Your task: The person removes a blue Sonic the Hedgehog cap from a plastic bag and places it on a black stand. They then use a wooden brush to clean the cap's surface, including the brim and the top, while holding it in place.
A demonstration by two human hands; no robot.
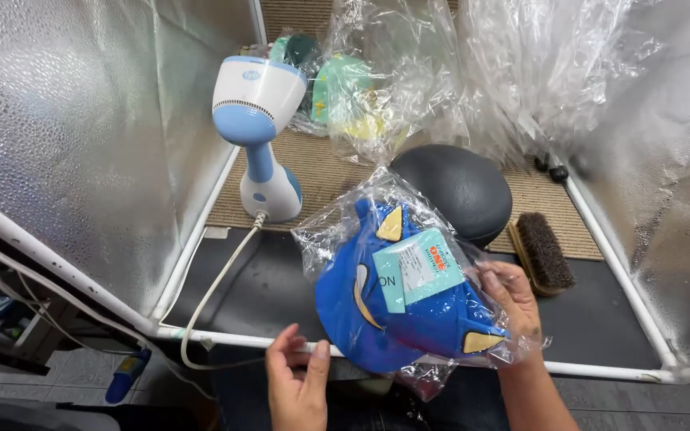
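A blue cap with yellow ear shapes and a teal card tag lies sealed in a clear plastic bag (409, 295), held up over the front of a small booth. My right hand (513, 299) grips the bag's right edge, fingers curled onto the plastic. Just below the bag's lower left corner my left hand (297, 383) hovers with fingers apart, holding nothing and close to the white frame tube (225, 338).
A white and blue handheld steamer (259, 136) stands at the back left, its cord trailing over the frame. A black rounded form (457, 187) sits behind the bag, a wooden brush (542, 251) to its right. More bagged items (353, 96) pile at the back. Silver walls enclose both sides.
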